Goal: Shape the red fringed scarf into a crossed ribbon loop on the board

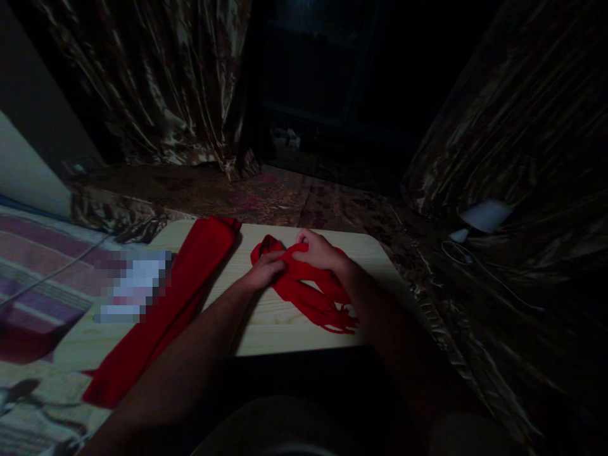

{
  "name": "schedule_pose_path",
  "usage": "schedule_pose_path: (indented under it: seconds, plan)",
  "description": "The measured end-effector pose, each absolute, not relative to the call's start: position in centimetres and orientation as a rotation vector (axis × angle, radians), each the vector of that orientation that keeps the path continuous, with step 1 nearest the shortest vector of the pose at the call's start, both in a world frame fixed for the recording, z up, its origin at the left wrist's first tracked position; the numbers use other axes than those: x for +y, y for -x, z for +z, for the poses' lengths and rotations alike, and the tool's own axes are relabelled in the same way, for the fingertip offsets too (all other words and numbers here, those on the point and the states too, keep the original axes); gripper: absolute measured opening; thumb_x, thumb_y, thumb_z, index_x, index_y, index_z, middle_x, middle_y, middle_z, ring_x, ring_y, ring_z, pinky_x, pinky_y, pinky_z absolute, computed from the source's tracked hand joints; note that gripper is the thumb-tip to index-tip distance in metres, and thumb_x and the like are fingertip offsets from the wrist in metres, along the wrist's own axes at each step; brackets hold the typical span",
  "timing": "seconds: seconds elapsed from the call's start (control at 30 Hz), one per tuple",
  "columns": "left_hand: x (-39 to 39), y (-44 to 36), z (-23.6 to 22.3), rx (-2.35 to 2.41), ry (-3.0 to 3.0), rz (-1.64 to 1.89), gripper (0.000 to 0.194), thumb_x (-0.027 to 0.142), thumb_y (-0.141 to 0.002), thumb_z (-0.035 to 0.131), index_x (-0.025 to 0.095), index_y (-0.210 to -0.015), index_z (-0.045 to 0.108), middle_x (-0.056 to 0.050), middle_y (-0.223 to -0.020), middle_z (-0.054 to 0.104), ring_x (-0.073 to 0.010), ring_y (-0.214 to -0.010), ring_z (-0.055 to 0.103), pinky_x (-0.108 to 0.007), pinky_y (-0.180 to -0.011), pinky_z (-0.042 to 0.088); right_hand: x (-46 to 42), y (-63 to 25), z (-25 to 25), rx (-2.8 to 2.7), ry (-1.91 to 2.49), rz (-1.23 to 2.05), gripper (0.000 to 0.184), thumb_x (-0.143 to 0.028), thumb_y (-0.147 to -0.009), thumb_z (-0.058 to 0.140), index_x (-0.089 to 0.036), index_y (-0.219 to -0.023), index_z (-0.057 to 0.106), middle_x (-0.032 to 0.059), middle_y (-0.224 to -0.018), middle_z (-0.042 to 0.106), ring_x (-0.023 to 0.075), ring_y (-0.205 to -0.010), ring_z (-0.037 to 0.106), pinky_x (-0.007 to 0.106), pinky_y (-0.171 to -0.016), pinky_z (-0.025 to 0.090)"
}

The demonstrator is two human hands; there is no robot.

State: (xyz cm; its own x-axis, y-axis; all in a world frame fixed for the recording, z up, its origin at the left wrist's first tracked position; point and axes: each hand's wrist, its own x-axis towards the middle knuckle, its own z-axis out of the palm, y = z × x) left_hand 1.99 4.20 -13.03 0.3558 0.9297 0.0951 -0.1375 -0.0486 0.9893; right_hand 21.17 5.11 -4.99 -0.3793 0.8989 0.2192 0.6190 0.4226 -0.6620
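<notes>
A red scarf (pixel 311 297) with a fringed end lies bunched on a pale wooden board (pixel 280 323). My left hand (pixel 266 268) and my right hand (pixel 319 251) both grip its folded upper part, fingers closed around the cloth. The fringe trails toward the board's near right edge. A second red cloth (pixel 175 297), long and flat, lies diagonally across the board's left side, untouched.
A striped rug (pixel 42 278) lies at the left with a blurred patch (pixel 133 285) beside it. Shiny patterned curtains (pixel 156 82) hang behind and at the right. A white object (pixel 484 215) with a cable sits at the right. The room is dim.
</notes>
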Motion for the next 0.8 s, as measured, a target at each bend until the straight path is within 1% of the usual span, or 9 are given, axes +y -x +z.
schedule_pose_path:
  seconds: [0.07,0.13,0.27,0.4,0.47,0.57,0.63,0.73,0.8]
  plan:
    - [4.2,-1.9,-13.0,0.826,-1.358,0.997,0.029,0.026,-0.064,0.067,0.015,-0.089,0.074,-0.004,-0.079,0.072,-0.0226,-0.074,0.067,-0.032,-0.069,0.051,4.9,-21.6,-4.3,-2.244,1.308,0.737,0.04,-0.027,-0.067,0.074,-0.018,-0.104,0.061,-0.0013,-0.094,0.065,0.0145,-0.083,0.057,0.024,-0.074,0.044]
    - [4.2,-1.9,-13.0,0.849,-1.392,0.957,0.029,0.028,-0.063,0.068,0.015,-0.088,0.073,-0.003,-0.075,0.071,-0.0211,-0.07,0.065,-0.03,-0.064,0.049,4.6,-21.9,-3.2,-2.399,1.362,0.773,0.042,-0.029,-0.065,0.078,-0.018,-0.103,0.065,0.0002,-0.095,0.067,0.0156,-0.084,0.059,0.025,-0.073,0.044]
    - [4.4,-2.1,-13.2,0.916,-1.478,0.902,0.027,0.03,-0.062,0.071,0.016,-0.085,0.072,0.0,-0.071,0.069,-0.0185,-0.065,0.063,-0.027,-0.059,0.046,4.3,-22.9,-1.6,-2.565,1.548,0.748,0.028,-0.037,-0.067,0.078,-0.017,-0.084,0.068,-0.0019,-0.075,0.066,0.0145,-0.067,0.058,0.024,-0.059,0.039]
    - [4.7,-2.5,-13.3,0.943,-1.505,0.936,0.03,0.034,-0.065,0.073,0.015,-0.088,0.072,0.0,-0.071,0.068,-0.0167,-0.063,0.061,-0.026,-0.059,0.045,4.6,-23.8,-1.6,-2.49,1.601,0.633,0.017,-0.03,-0.071,0.072,-0.017,-0.081,0.068,-0.0026,-0.071,0.065,0.0128,-0.064,0.057,0.023,-0.058,0.038]
    - [4.7,-2.7,-13.2,0.919,-1.487,0.976,0.03,0.037,-0.069,0.073,0.014,-0.088,0.072,-0.001,-0.073,0.069,-0.0167,-0.065,0.061,-0.026,-0.06,0.045,4.5,-23.7,-1.9,-2.486,1.515,0.63,0.023,-0.031,-0.071,0.074,-0.016,-0.086,0.067,-0.0015,-0.078,0.068,0.013,-0.068,0.058,0.022,-0.06,0.04]
    - [4.7,-2.7,-12.9,0.848,-1.436,1.014,0.031,0.041,-0.073,0.072,0.015,-0.088,0.071,-0.003,-0.077,0.07,-0.0174,-0.068,0.061,-0.026,-0.063,0.045,3.6,-22.6,-2.3,-2.474,1.396,0.679,0.043,-0.041,-0.07,0.078,-0.018,-0.103,0.063,0.0004,-0.094,0.071,0.0145,-0.078,0.062,0.023,-0.067,0.045]
    - [4.6,-2.7,-12.8,0.823,-1.386,1.023,0.03,0.043,-0.075,0.07,0.015,-0.086,0.07,-0.002,-0.073,0.069,-0.0159,-0.064,0.059,-0.025,-0.06,0.043,2.9,-21.4,-2.4,-2.454,1.43,0.553,0.047,-0.044,-0.072,0.076,-0.019,-0.109,0.06,0.0029,-0.1,0.071,0.0171,-0.084,0.065,0.025,-0.071,0.047]
    - [4.7,-2.5,-12.8,0.841,-1.331,1.067,0.025,0.041,-0.077,0.068,0.016,-0.076,0.064,0.001,-0.063,0.061,-0.0115,-0.055,0.051,-0.023,-0.054,0.036,2.4,-19.7,-2.4,-2.44,1.567,0.195,0.032,-0.034,-0.08,0.066,-0.019,-0.108,0.061,0.0089,-0.102,0.073,0.0225,-0.091,0.067,0.029,-0.075,0.048]
    - [4.8,-2.4,-13.0,0.839,-1.317,1.088,0.024,0.039,-0.077,0.066,0.016,-0.073,0.062,0.002,-0.059,0.057,-0.0104,-0.053,0.047,-0.023,-0.053,0.033,2.7,-19.3,-2.5,-2.406,1.704,0.018,0.027,-0.026,-0.082,0.06,-0.019,-0.108,0.062,0.0119,-0.101,0.073,0.0256,-0.092,0.069,0.031,-0.076,0.048]
